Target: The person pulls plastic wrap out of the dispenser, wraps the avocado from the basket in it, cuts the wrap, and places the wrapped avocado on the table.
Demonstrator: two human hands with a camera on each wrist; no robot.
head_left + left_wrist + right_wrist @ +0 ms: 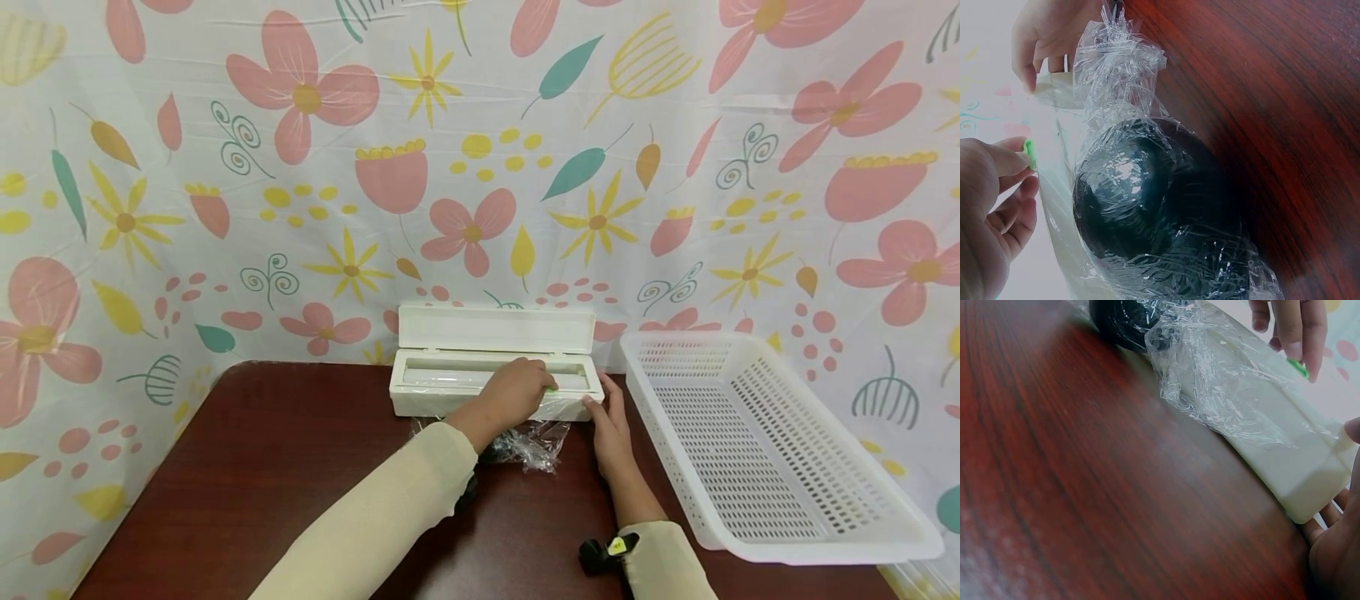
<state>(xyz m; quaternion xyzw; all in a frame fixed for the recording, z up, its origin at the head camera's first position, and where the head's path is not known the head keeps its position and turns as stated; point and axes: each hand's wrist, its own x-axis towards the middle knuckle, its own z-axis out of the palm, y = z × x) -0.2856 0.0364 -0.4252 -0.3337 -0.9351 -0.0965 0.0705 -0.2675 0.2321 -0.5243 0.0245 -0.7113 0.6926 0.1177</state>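
A white cling film dispenser box stands against the back cloth, its lid raised and a film roll inside. My left hand pinches a small green slide cutter at the box's front rim, towards the right end. My right hand grips the box's right end, with the thumb at the front corner and the fingers round the side. Clear film hangs down the front and wraps a dark, round, glossy object; its kind cannot be told. In the head view my left forearm mostly hides it.
A white perforated plastic basket stands to the right of the box, close to my right forearm. Dark reddish wood covers the tabletop. Flower-printed cloth hangs behind and at the sides.
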